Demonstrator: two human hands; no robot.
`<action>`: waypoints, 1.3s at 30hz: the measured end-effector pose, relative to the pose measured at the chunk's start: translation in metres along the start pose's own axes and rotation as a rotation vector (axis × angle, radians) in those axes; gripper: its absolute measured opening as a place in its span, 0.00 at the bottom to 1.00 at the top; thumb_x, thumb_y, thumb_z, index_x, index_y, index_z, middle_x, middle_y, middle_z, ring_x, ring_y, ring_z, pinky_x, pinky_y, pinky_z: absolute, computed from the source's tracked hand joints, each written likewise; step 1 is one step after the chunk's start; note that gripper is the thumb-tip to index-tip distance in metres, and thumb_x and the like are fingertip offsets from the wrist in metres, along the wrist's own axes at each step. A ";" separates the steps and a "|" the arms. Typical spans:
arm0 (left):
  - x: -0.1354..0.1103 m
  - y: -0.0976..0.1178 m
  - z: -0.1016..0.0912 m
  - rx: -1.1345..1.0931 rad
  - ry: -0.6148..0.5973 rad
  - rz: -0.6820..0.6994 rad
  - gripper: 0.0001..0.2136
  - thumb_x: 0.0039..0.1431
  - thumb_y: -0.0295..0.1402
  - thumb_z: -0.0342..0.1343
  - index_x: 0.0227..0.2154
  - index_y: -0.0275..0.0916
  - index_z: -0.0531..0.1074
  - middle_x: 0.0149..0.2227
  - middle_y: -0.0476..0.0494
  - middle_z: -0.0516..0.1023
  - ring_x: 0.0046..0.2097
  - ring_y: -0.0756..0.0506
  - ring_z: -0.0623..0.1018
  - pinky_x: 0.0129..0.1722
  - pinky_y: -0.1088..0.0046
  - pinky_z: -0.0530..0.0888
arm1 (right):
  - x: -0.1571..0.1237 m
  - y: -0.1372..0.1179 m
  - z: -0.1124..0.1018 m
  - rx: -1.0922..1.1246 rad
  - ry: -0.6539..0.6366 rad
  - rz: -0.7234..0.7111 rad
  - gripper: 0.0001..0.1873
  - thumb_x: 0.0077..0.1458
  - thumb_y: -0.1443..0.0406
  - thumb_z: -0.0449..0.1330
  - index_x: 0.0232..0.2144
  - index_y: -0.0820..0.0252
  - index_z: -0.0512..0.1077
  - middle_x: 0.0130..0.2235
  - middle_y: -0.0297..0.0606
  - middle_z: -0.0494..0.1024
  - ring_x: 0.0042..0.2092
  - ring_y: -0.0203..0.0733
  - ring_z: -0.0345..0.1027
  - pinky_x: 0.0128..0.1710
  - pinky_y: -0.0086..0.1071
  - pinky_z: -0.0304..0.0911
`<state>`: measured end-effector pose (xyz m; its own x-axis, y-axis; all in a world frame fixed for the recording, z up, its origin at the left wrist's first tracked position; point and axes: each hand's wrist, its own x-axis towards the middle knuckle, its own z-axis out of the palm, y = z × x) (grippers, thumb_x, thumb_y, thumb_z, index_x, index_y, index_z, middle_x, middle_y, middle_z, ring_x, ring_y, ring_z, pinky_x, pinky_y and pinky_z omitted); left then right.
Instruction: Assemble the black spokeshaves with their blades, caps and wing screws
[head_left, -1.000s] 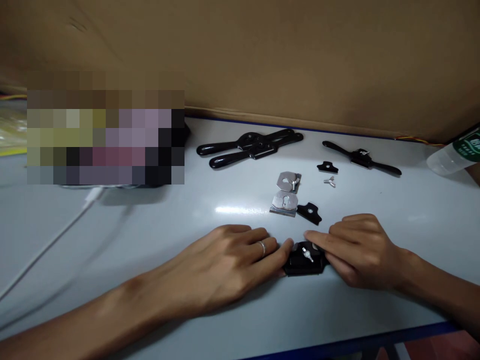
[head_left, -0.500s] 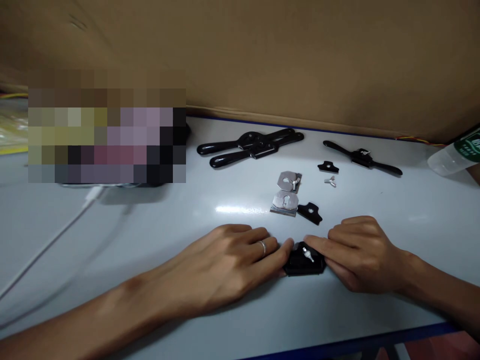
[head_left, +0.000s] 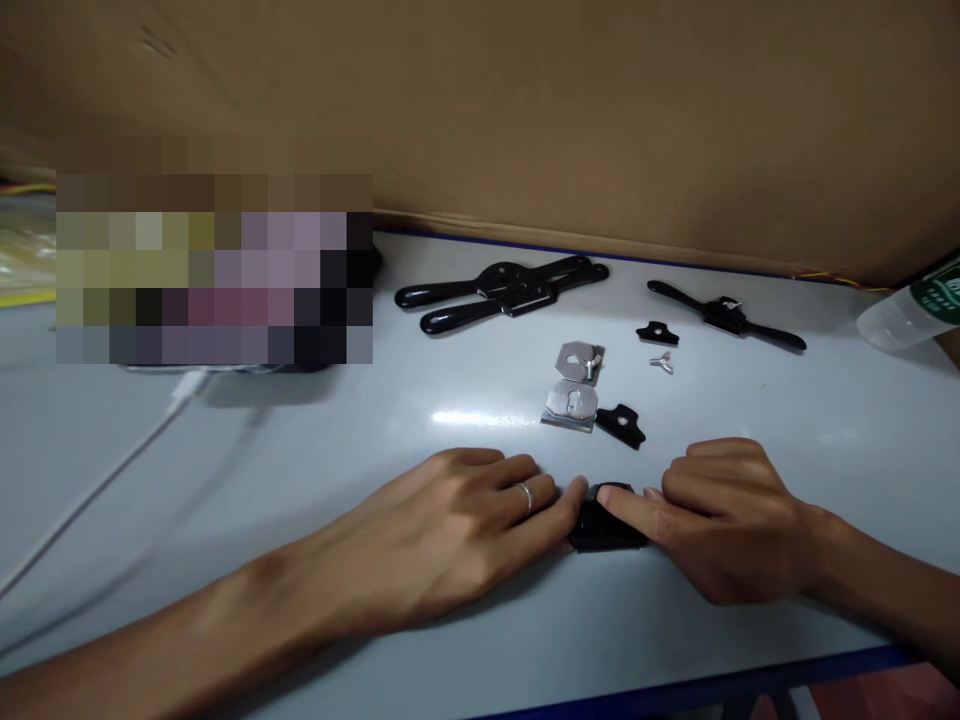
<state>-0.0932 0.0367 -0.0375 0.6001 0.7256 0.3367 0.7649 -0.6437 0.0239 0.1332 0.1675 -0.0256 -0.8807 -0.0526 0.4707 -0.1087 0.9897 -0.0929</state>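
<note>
Near the table's front edge sits a black spokeshave (head_left: 609, 533), its flat middle part facing me and its handles hidden under my hands. My left hand (head_left: 480, 530), with a ring on one finger, grips its left side, index fingertip at the body's upper left edge. From the right, my right hand (head_left: 727, 525) holds the other side. Its index finger lies across the body and covers the wing screw. Just beyond are a black cap plate (head_left: 622, 424) and two silver blades (head_left: 571, 402) (head_left: 576, 362), the farther one with a wing screw on it.
Farther back lie two black spokeshave bodies (head_left: 517, 290) side by side and an assembled spokeshave (head_left: 726, 315). A second cap plate (head_left: 658, 333) and a loose wing screw (head_left: 661, 363) are nearby. A bottle (head_left: 911, 315) lies at right; a white cable (head_left: 112, 475) crosses the left.
My right index finger has moved down and left onto the spokeshave's middle, over the wing screw that showed before. My left hand and the other parts have stayed put.
</note>
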 end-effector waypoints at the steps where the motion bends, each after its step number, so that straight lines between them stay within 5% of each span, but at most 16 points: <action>1: 0.000 0.000 0.000 0.006 -0.001 0.003 0.12 0.71 0.22 0.42 0.51 0.27 0.68 0.30 0.46 0.77 0.29 0.46 0.74 0.26 0.68 0.69 | 0.000 0.000 0.000 -0.005 -0.003 -0.002 0.19 0.59 0.76 0.50 0.44 0.61 0.78 0.19 0.25 0.61 0.20 0.33 0.48 0.21 0.31 0.47; 24: 0.002 0.000 -0.001 0.031 -0.001 0.007 0.13 0.70 0.20 0.41 0.50 0.26 0.67 0.29 0.47 0.76 0.28 0.46 0.73 0.25 0.68 0.69 | 0.001 0.001 0.000 -0.020 -0.004 -0.005 0.20 0.57 0.77 0.50 0.44 0.60 0.77 0.20 0.25 0.63 0.21 0.33 0.48 0.22 0.31 0.47; 39: 0.001 0.000 -0.001 0.027 -0.002 0.015 0.11 0.70 0.22 0.44 0.50 0.27 0.68 0.29 0.47 0.76 0.28 0.47 0.73 0.24 0.68 0.69 | 0.005 0.001 -0.003 -0.056 -0.017 0.023 0.15 0.54 0.77 0.51 0.22 0.59 0.71 0.18 0.28 0.62 0.21 0.34 0.50 0.21 0.32 0.49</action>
<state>-0.0931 0.0373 -0.0358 0.6122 0.7164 0.3347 0.7617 -0.6478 -0.0068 0.1301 0.1687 -0.0204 -0.8904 -0.0316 0.4541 -0.0628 0.9966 -0.0536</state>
